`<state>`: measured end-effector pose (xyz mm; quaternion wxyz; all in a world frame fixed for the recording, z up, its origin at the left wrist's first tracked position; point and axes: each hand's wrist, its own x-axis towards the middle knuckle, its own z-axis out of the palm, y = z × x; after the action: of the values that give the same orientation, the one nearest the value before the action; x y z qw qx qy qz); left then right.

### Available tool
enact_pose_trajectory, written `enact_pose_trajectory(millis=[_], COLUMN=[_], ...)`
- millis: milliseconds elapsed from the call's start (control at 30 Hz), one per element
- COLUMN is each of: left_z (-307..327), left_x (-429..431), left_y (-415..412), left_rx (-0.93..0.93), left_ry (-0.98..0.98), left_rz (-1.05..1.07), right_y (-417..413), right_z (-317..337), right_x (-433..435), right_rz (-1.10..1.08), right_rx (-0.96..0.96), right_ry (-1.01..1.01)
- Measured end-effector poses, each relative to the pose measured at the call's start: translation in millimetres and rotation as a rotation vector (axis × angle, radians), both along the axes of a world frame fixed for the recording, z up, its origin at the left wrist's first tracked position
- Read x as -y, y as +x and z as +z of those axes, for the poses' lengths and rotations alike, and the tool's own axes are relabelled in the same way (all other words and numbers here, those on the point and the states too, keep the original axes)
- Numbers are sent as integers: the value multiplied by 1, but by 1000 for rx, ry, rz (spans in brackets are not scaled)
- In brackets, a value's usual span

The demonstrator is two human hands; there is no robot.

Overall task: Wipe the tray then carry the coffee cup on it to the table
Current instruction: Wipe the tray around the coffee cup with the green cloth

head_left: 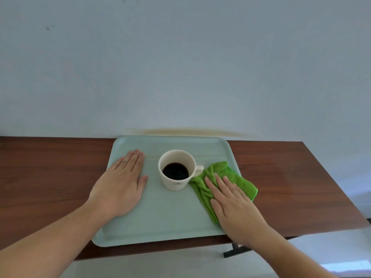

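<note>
A pale green tray [160,221] lies on a dark wooden table [50,167]. A white coffee cup [176,169] with black coffee stands near the tray's middle, its handle pointing right. My left hand [120,183] lies flat, fingers together, on the tray's left side, palm down. My right hand [234,205] presses flat on a crumpled green cloth [220,171] at the tray's right edge, just right of the cup's handle. Part of the cloth hangs over the tray's rim onto the table.
The table stands against a light blue-grey wall [180,67]. Its right end [331,187] and front edge are near; a black table foot [234,250] shows below the front edge. Pale floor lies beneath.
</note>
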<state>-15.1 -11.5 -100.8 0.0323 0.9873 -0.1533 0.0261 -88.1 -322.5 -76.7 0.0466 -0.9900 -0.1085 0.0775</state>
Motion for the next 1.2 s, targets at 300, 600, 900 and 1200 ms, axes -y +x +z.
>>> enact_pose_trajectory(millis=[300, 600, 900, 1200], left_z=[1, 4, 5, 3], left_x=[-1, 7, 4, 1], left_y=[0, -2, -3, -1], left_rx=[4, -14, -14, -8], left_ry=[14, 1, 4, 4], left_rz=[16, 51, 35, 22], right_y=[131, 8, -29, 104], right_z=[-4, -2, 3, -6], right_x=[-18, -24, -45, -26], right_rz=[-88, -113, -68, 80], right_rx=[32, 9, -53, -25], right_ry=[-7, 9, 60, 65])
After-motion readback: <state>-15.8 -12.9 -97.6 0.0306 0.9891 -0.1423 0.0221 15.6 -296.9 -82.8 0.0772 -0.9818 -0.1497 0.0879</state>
